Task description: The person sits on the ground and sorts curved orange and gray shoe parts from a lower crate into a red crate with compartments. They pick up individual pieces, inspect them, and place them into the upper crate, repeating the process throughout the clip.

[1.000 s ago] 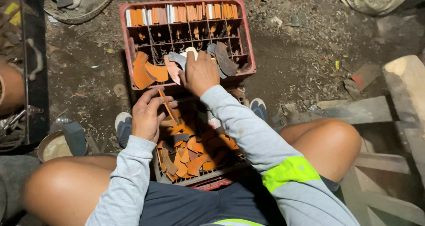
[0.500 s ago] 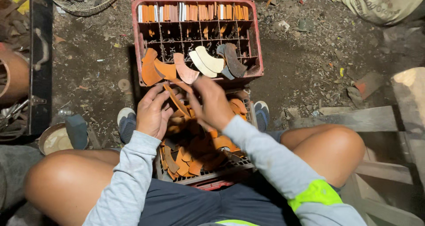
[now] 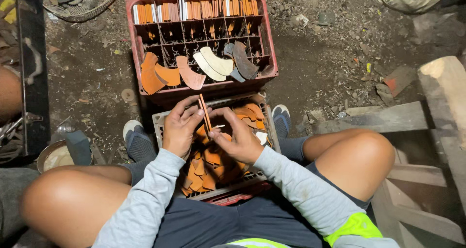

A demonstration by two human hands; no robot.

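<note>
My left hand (image 3: 178, 127) and my right hand (image 3: 239, 137) meet over a pale crate (image 3: 158, 121) full of curved orange pieces (image 3: 208, 166). Between their fingers they pinch a thin stack of orange pieces (image 3: 204, 112), held upright on edge. Just beyond stands a red divided crate (image 3: 130, 15). On its near edge lie curved pieces: orange ones (image 3: 154, 75) at the left, cream ones (image 3: 212, 62) in the middle, dark grey ones (image 3: 242, 59) at the right. Upright stacks of orange and white pieces (image 3: 194, 8) fill its far row.
My bare knees frame the pale crate, with grey shoes (image 3: 137, 140) beside it. A round tin (image 3: 56, 156) sits at the left, a wire basket (image 3: 80, 3) at top left. Wooden blocks (image 3: 439, 100) and planks lie to the right on the dirt floor.
My right hand came back from the red crate's near edge to the pale crate, leaving cream pieces lying there. Both hands now pinch the thin orange stack together.
</note>
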